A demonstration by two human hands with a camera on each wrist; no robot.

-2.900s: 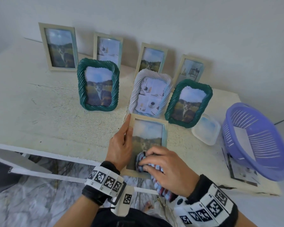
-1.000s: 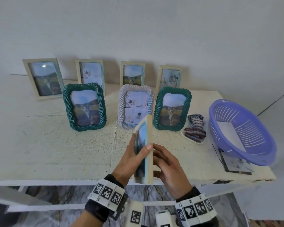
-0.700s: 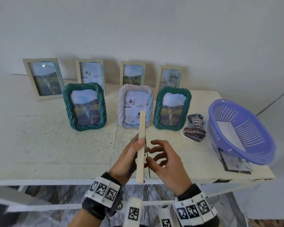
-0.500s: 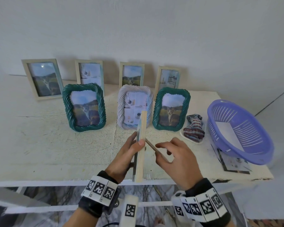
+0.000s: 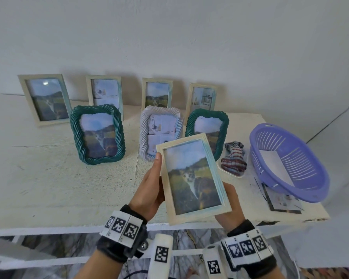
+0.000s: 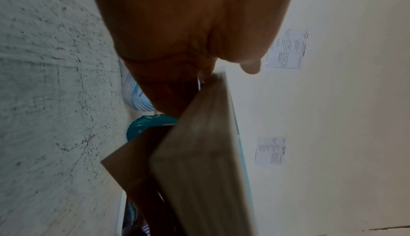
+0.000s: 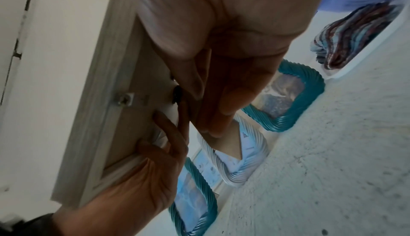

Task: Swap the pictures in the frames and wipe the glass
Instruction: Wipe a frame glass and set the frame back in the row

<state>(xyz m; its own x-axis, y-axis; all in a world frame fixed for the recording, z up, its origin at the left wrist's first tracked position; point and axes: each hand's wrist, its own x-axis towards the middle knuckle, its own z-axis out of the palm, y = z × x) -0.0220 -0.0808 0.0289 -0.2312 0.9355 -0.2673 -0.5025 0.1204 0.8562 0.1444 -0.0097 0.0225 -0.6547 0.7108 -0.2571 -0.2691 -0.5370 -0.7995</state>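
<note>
A cream frame (image 5: 191, 178) with a cat picture is held up over the table's front, its glass facing me. My left hand (image 5: 149, 188) grips its left edge, thumb on the front. My right hand (image 5: 228, 200) is behind the lower right corner. In the right wrist view the right hand's fingers (image 7: 221, 99) and thumb pinch the brown stand (image 7: 228, 143) on the frame's back (image 7: 124, 117), while the left hand's fingers (image 7: 168, 134) curl round the edge. The left wrist view shows the frame's side (image 6: 199, 160) and stand (image 6: 133, 160). A striped cloth (image 5: 234, 160) lies on a white lid.
Two green rope frames (image 5: 98, 134) (image 5: 208, 127) and a white rope frame (image 5: 159, 131) stand behind the held frame. Several cream frames (image 5: 44, 99) lean on the wall. A purple basket (image 5: 288, 164) sits at the right over a loose picture (image 5: 280, 200). The table edge (image 5: 69, 224) is near.
The cloth left my right hand and now lies on the lid. The frame stood edge-on while the right hand drew the stand out; now it is turned with its face toward me.
</note>
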